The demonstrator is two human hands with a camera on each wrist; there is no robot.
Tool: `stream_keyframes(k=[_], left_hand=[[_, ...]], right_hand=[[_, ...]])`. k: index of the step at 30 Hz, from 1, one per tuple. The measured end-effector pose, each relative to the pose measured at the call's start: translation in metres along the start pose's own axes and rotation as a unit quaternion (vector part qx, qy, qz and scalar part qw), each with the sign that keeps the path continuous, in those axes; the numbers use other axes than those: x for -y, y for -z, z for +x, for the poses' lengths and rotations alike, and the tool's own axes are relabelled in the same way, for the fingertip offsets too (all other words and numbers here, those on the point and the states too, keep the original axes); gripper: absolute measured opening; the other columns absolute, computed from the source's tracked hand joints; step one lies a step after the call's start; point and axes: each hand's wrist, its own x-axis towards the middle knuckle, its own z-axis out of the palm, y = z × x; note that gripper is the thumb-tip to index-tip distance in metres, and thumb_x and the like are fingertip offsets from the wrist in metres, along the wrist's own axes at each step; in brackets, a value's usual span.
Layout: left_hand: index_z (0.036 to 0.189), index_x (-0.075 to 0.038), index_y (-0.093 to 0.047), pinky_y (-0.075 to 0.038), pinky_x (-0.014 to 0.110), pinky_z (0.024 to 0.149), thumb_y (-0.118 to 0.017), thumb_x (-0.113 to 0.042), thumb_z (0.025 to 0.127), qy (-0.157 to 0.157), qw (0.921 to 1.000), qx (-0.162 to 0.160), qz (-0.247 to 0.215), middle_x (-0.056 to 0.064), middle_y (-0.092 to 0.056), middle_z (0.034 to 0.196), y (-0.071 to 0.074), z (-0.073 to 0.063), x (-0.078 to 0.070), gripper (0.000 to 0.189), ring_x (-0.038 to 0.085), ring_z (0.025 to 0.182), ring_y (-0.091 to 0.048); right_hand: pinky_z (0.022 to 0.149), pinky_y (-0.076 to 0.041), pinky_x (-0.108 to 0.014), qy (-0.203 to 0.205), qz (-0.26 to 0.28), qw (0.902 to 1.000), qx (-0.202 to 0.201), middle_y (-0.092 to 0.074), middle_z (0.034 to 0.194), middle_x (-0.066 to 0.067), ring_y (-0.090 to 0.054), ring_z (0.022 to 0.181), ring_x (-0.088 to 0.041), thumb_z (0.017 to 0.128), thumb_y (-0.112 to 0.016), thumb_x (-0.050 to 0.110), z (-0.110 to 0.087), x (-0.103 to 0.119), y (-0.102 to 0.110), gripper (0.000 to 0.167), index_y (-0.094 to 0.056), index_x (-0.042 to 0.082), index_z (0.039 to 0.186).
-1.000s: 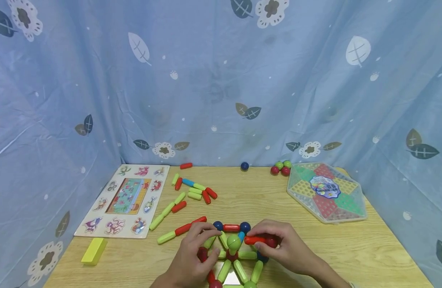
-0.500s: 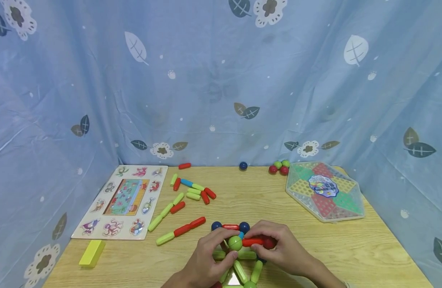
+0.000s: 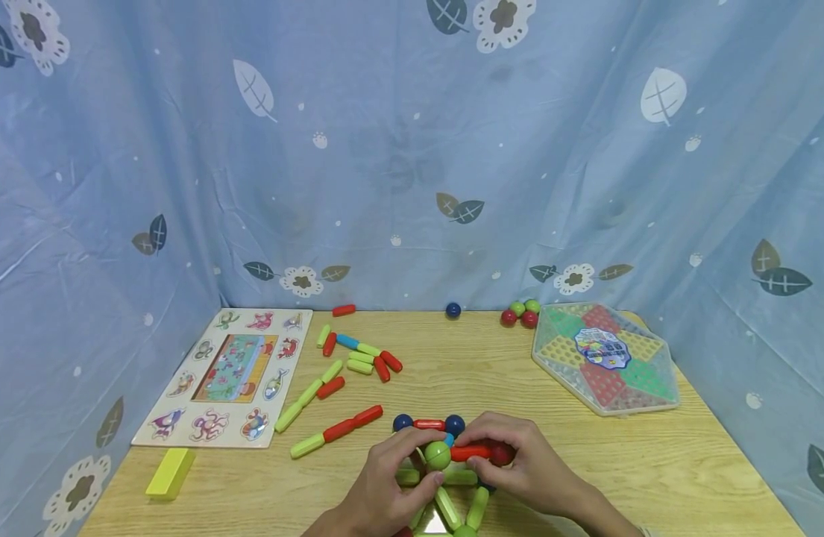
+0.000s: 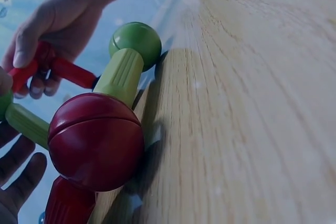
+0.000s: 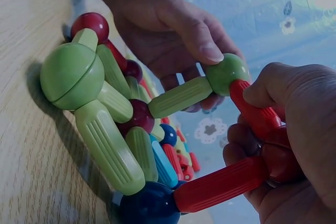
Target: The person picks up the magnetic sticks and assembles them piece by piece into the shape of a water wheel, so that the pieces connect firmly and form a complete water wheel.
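the left grip [image 3: 385,477], thumb and fingers pinching the green ball [image 5: 227,74], seems to steady it atop its green rod [image 5: 180,97]. right of the green ball, the right grip [image 3: 522,459] clasps a red rod [image 5: 254,109] and red ball [image 5: 282,156], probably bracing that joint; below the green ball, a second red rod [image 5: 220,184] reaches a blue ball [image 5: 149,205].

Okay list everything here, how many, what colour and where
Ball-and-rod structure: one, red, green and blue, front centre
Loose rods: about sixteen, red, green, one blue, left
Loose balls: five, two red, two green, one blue, back edge
Picture board: one, white-edged, left
Block: one, yellow, front left
Hexagonal case: one, multicoloured, right
Table: one, light brown, underneath
Cloth: count unclear, blue, behind
Left hand: one, pinching a green ball
Right hand: one, gripping a red rod
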Motion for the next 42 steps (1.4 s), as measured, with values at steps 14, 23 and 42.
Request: stream_keyframes(k=[14,23,42], left_hand=[[0.124,-0.017,-0.072,-0.057,0.020,0.085,-0.081,-0.010,0.097,0.064,0.9879,0.088,0.110,-0.009,-0.073,0.114,0.012,-0.003,0.001,0.030,0.001,0.097,-0.062],[0.108,-0.019,-0.075,-0.054,0.016,0.084,-0.085,-0.016,0.094,0.060,0.9747,0.095,0.193,-0.011,-0.073,0.106,0.012,-0.007,0.005,0.018,0.001,0.094,-0.062],[0.104,-0.019,-0.074,-0.055,0.020,0.082,-0.086,-0.018,0.095,0.090,0.9703,0.087,0.207,-0.009,-0.071,0.102,0.021,0.022,0.040,0.014,0.005,0.089,-0.060]], right_hand=[[0.082,-0.065,-0.031,-0.055,0.073,0.9956,0.017,-0.077,0.118,-0.012,-0.075,0.100,-0.018,0.104,-0.070,0.000,-0.002,-0.005,0.018,0.026,-0.076,0.013,0.126],[0.096,-0.064,-0.037,-0.147,0.185,0.9711,-0.035,-0.078,0.116,-0.002,-0.076,0.106,-0.021,0.112,-0.055,0.003,0.003,-0.048,0.050,0.029,-0.062,-0.020,0.129],[0.100,-0.061,-0.035,-0.224,0.075,0.9694,0.065,-0.076,0.134,-0.012,-0.075,0.117,-0.024,0.108,-0.072,0.027,0.129,-0.137,0.038,0.040,-0.072,0.001,0.139]])
